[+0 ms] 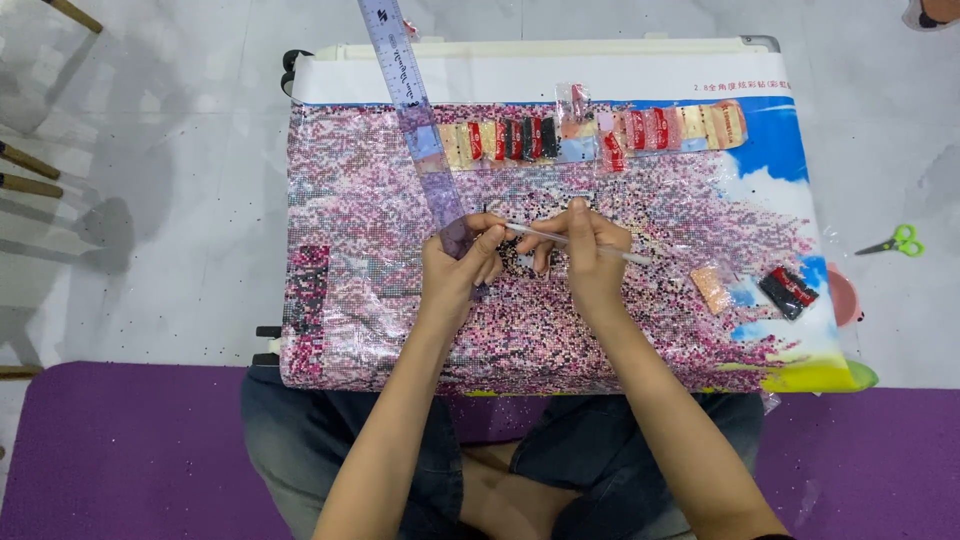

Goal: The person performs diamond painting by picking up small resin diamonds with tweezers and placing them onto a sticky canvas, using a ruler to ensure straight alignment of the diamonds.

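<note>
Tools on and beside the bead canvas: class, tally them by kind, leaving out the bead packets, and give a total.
Clear ruler, under the left hand: 1
White applicator pen, in the right hand: 1
Green-handled scissors, on the floor: 1
Total: 3

One view only, the head camera, and it is looking almost straight down from above the seated person's lap. It is facing forward and down, so the far side of the scene is lying at twelve o'clock and the knees at six. It is sitting fairly near: the bead canvas [520,330] is filling the middle of the frame, the purple mat [120,450] is running along the bottom from seven to five o'clock, and the pale floor [160,130] is showing at nine, twelve and three o'clock.
</note>
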